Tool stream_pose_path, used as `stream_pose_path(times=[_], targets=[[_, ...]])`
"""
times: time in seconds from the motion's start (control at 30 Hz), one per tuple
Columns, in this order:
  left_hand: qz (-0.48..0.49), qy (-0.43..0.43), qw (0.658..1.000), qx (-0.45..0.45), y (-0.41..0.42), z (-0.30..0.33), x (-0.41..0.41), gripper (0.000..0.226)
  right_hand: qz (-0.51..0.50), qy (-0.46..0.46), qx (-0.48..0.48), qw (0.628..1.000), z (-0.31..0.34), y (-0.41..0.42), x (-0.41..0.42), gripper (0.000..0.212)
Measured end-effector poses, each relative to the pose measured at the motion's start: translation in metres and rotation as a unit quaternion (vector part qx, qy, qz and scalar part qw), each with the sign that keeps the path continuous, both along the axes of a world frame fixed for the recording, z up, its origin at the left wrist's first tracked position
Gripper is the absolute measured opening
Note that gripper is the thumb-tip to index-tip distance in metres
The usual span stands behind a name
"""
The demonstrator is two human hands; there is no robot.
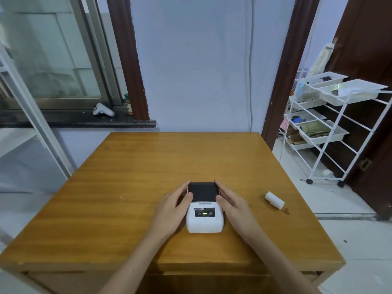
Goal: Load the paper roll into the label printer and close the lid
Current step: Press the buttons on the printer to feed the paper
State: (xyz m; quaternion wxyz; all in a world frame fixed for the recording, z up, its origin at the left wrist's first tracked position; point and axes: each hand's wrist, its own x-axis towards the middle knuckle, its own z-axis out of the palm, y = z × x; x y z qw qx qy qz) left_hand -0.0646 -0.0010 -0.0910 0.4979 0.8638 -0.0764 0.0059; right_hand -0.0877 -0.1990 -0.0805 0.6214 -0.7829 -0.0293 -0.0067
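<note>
A small white label printer (204, 219) with a black lid (203, 191) sits on the wooden table (127, 187), its lid down and a green light lit on its front panel. My left hand (172, 211) rests against the printer's left side, fingers along the lid's edge. On the opposite side my right hand (234, 206) presses against the lid the same way. A white paper roll (274, 200) lies on its side on the table, well to the right of the printer and apart from both hands.
A white wire cart (331, 128) with trays stands on the floor to the right of the table. A white controller (103, 110) lies on the dark window sill behind. The wall is just past the table's far edge.
</note>
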Motion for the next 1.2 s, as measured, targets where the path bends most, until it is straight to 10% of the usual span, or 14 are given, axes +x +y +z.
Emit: stream_pose_path(times=[1.2], targets=[[0.005, -0.004, 1.0, 0.01, 0.001, -0.0039, 0.0033, 0.048, 0.081, 0.003, -0.005, 0.997, 0.0073, 0.0015, -0.0078, 0.081]])
